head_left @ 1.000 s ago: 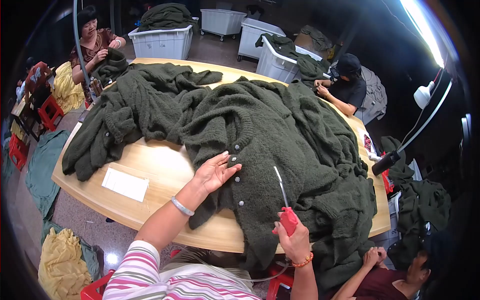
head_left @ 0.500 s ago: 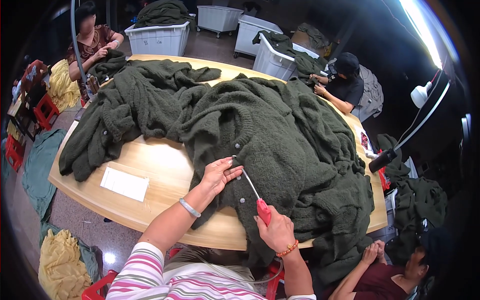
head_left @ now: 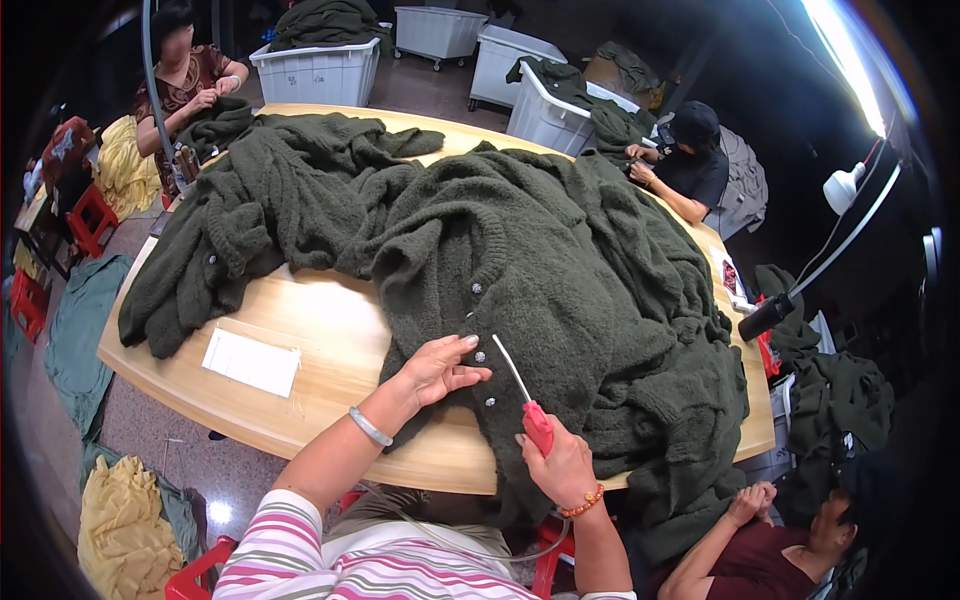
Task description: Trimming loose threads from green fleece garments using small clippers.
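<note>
Dark green cardigan [head_left: 545, 265] lies across the middle of the tabletop [head_left: 335, 310], its row of shiny buttons [head_left: 480, 357] running down toward the person, with other green knitwear [head_left: 290, 185] heaped beside it. Near that row the left grip [head_left: 438, 372] lies turned up, thumb and fingers apart, their tips just beside a button; whether they touch the knit I cannot tell. The right grip [head_left: 560, 465] is clamped around the handle of a red-handled tool [head_left: 537, 427], whose slim metal tip lies just right of the buttons; contact with the cloth is unclear too.

Good handling here, I judge, means steadying the button edge flat with the left fingers before the tip comes close, since the fuzzy knit looks apt to snag. The tip is best brought in low and aimed past the fingertips, never at them. Light, short movements should suit such soft yarn, with the eyes on the button nearest the tip.
</note>
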Demonstrator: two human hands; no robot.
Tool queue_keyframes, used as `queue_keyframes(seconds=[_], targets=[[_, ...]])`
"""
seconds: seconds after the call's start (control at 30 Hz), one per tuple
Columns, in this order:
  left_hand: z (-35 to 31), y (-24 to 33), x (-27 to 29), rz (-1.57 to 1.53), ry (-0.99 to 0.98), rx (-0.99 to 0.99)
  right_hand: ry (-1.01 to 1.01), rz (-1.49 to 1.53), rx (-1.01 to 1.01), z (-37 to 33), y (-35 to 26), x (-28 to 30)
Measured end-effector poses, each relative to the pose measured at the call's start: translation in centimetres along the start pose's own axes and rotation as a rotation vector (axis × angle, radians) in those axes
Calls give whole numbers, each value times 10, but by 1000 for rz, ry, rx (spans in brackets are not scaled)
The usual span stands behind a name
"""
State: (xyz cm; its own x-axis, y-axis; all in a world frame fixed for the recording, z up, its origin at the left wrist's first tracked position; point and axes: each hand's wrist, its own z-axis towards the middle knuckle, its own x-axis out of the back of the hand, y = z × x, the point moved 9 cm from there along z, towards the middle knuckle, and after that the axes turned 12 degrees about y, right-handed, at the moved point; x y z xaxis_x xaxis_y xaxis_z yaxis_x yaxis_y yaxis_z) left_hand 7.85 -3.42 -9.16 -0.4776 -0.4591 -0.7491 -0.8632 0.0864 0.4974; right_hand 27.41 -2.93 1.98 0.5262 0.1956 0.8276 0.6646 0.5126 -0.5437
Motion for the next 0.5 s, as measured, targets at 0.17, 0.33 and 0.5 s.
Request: queue_keyframes(seconds=[0.17,0.33,0.5], targets=[[5,-4,8,-44,18,-51,-75,-70,-50,-17,9,3],[7,-4,13,-56,32,-97,-120,-152,10,-37,5,6],[8,-6,18,-5,63,-128,-129,-151,43,-34,5,-4]])
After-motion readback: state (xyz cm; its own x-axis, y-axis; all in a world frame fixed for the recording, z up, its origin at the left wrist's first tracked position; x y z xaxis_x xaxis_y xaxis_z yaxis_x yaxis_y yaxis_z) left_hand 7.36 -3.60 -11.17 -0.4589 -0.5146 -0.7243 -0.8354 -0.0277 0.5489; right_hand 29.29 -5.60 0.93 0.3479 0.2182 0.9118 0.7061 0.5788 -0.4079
